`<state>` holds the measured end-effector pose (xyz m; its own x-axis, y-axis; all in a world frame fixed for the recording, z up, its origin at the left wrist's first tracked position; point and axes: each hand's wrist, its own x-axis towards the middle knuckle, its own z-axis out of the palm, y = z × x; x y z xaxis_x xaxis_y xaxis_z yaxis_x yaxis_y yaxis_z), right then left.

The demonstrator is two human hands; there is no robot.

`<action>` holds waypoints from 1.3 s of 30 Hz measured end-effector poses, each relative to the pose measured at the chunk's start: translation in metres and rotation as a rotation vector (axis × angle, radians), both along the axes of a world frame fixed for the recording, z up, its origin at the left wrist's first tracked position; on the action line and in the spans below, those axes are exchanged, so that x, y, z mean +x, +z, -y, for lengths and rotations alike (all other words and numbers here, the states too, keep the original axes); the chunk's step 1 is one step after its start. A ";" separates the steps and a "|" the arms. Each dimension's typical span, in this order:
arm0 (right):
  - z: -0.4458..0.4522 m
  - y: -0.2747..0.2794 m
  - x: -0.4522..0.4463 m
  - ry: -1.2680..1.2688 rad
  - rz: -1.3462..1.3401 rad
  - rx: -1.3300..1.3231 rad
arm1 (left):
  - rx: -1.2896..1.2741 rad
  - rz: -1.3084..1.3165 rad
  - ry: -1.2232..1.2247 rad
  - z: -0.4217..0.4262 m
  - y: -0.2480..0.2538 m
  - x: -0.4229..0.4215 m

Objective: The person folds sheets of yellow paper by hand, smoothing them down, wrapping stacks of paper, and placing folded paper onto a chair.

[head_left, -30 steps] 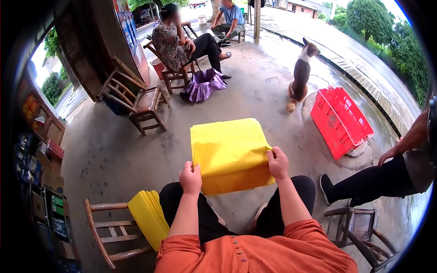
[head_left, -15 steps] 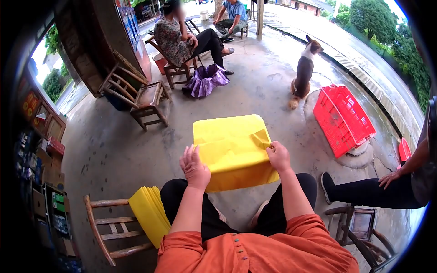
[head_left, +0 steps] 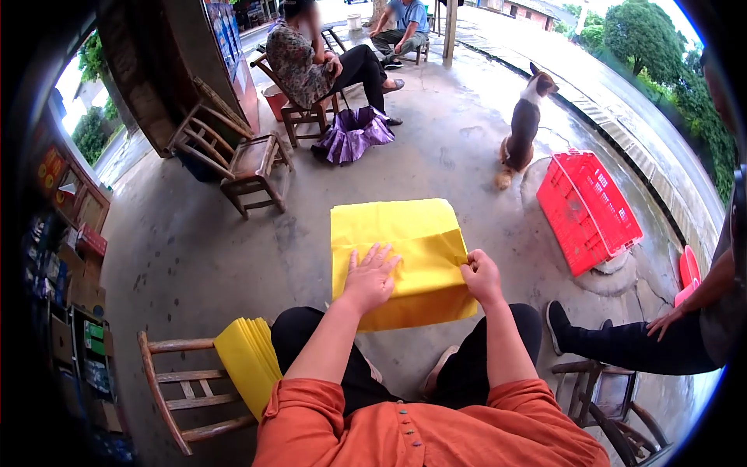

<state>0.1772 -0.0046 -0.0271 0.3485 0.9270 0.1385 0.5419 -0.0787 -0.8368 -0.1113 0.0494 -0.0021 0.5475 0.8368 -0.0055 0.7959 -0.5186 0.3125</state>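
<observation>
A yellow sheet (head_left: 401, 272), paper or thin cloth, lies in front of my knees over a support that it hides. Its upper layer is folded, with a crease running across the middle. My left hand (head_left: 369, 279) rests flat on the sheet, fingers spread. At the sheet's right edge my right hand (head_left: 482, 278) is closed, with the edge pinched between thumb and fingers. To my left, a folded stack of yellow sheets (head_left: 247, 358) lies on a wooden chair (head_left: 183, 378).
A red plastic crate (head_left: 587, 210) stands front right, near a sitting dog (head_left: 523, 128). Two people sit ahead, with a purple umbrella (head_left: 354, 138) beside one. Another wooden chair (head_left: 253, 167) stands front left. A person's leg (head_left: 622, 345) reaches in from the right.
My left hand has moved right and up from the sheet's left edge and now lies flat on it. The right hand still pinches the edge. The fold on the upper layer has spread wider.
</observation>
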 end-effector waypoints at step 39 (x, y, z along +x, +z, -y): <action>-0.009 0.016 -0.066 0.430 0.860 -0.154 | 0.079 -0.207 0.017 0.011 -0.008 -0.011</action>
